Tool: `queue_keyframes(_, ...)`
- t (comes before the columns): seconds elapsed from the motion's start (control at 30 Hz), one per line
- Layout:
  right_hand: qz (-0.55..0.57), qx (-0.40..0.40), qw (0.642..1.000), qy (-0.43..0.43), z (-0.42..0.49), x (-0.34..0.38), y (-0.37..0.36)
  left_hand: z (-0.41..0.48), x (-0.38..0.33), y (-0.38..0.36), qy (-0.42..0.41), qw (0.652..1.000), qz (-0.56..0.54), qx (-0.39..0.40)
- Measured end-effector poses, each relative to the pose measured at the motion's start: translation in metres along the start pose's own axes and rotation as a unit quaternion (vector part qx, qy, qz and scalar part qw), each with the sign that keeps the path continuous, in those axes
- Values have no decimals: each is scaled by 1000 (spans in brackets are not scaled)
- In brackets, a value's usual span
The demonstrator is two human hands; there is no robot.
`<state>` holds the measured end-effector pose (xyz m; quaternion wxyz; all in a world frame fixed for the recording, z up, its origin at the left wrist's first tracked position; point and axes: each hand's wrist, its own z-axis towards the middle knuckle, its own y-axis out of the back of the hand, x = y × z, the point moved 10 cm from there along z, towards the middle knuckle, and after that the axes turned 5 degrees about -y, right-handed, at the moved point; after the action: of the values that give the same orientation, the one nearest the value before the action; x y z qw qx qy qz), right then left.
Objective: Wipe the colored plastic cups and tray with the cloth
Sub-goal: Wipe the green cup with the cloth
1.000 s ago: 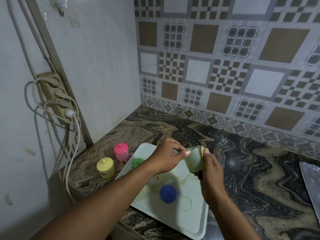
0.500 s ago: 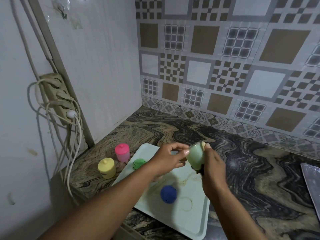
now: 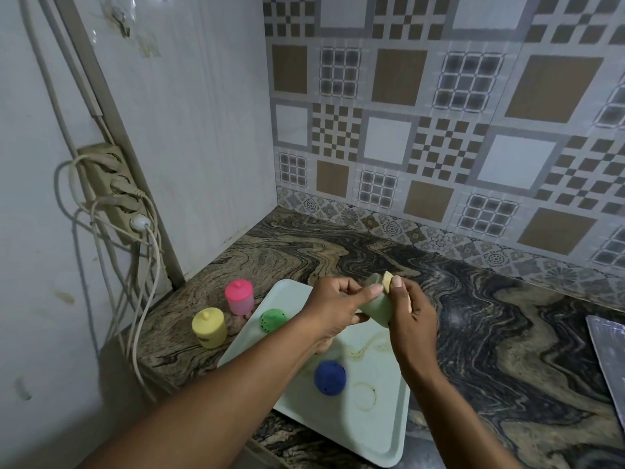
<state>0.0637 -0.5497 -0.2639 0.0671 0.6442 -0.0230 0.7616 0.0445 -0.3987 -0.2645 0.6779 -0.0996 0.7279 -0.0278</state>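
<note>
The cloth (image 3: pixel 387 281) is mostly hidden behind the right hand (image 3: pixel 411 321) — only a small cream bit pokes out by the thumb. Fingers of both hands cover much of the pale green cup (image 3: pixel 378 305). The left hand (image 3: pixel 333 309) and its arm hide the middle of the tray (image 3: pixel 368 431). The dots on the green cup (image 3: pixel 270 320) are too small to make out. At the worktop's right edge, a grey metal sheet (image 3: pixel 608 360) is cut off — so are both arms, at the bottom.
</note>
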Motion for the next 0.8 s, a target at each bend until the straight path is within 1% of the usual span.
queue_keyframes(0.03, 35, 3, 999, -33, 2, -4, 0, -1, -4, -1, -21, 1000, 5, 11)
queue_keyframes(0.07, 96, 18, 989, -111, 4, -14, -3, -2, -8, -1, -44, 998, 20, 28)
queue_keyframes(0.13, 208, 80, 932, -286, -7, -31, -21, -4, -15, 1, -78, 992, 87, 56)
queue_keyframes(0.17, 229, 91, 912, -327, -12, -34, -25, -4, -15, 4, -83, 988, 117, 64)
queue_keyframes(0.2, 224, 78, 915, -326, -12, -35, -23, -3, -13, 7, -77, 987, 124, 67)
queue_keyframes(0.23, 196, 49, 938, -280, -8, -31, -16, -2, -12, 10, -68, 990, 106, 67)
queue_keyframes(0.27, 151, 15, 968, -201, -3, -18, -7, -1, -8, 10, -42, 995, 68, 60)
queue_keyframes(0.3, 86, -8, 991, -99, -1, 0, 0, -1, -1, 9, 3, 999, 21, 49)
queue_keyframes(0.33, 6, -14, 1000, 7, -3, 19, 0, -1, 6, 6, 50, 998, -12, 37)
queue_keyframes(0.37, -61, -6, 994, 87, -7, 33, -4, -2, 10, 3, 78, 996, -26, 22)
queue_keyframes(0.4, -91, 4, 988, 122, -10, 36, -9, 0, 13, 3, 83, 996, -22, 7)
queue_keyframes(0.43, -83, 13, 990, 114, -10, 35, -12, 3, 11, 5, 66, 998, -11, -6)
queue_keyframes(0.5, 8, 35, 999, 25, -7, 26, -16, 4, 1, 11, -4, 1000, 28, -14)
queue_keyframes(0.57, 89, 54, 991, -83, -6, 9, -22, 0, -3, 13, -51, 995, 79, 14)
queue_keyframes(0.6, 96, 54, 989, -102, -6, 7, -22, 0, 1, 13, -55, 995, 81, 28)
queue_keyframes(0.63, 85, 43, 991, -90, -5, 7, -20, -2, 2, 11, -47, 997, 51, 33)
queue_keyframes(0.7, 31, 21, 999, -3, -6, 21, -15, -2, 5, 6, -2, 999, -28, 20)
queue_keyframes(0.73, -7, 21, 998, 53, -9, 30, -15, -2, 9, 4, 45, 998, -53, 8)
queue_keyframes(0.77, -44, 26, 993, 105, -14, 38, -18, -5, 14, 3, 96, 994, -60, -4)
queue_keyframes(0.8, -74, 35, 986, 144, -18, 42, -21, -6, 17, 4, 129, 990, -56, -14)
